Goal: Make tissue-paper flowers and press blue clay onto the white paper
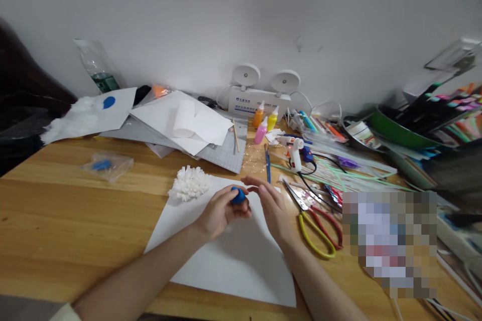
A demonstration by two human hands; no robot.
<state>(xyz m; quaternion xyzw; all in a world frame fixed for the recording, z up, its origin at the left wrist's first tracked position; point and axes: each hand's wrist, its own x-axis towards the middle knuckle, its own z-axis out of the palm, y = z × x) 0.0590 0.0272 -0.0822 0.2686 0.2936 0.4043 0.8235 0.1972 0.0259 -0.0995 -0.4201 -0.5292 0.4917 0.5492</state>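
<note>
Between the thumb and fingers of my left hand [222,213] is a small lump of blue clay [238,195]. My right hand [270,208] is raised just to the right of it, fingers stretched out and apart from the lump, as far as I can see. Both hands are over a white sheet of paper [241,271] on the wooden table. A bunch of crumpled white tissue pieces [189,183] sits on the sheet's upper left corner. Left of it lies a clear plastic bag [119,166] with more blue clay [101,164] inside.
Scissors [305,205] with red and yellow handles lie right of the sheet, near a white glue gun [296,155]. Paint bottles [260,133] stand behind. A cutting mat [229,158] bears paper and a white roll [184,118]. A plastic bottle [96,67] stands back left.
</note>
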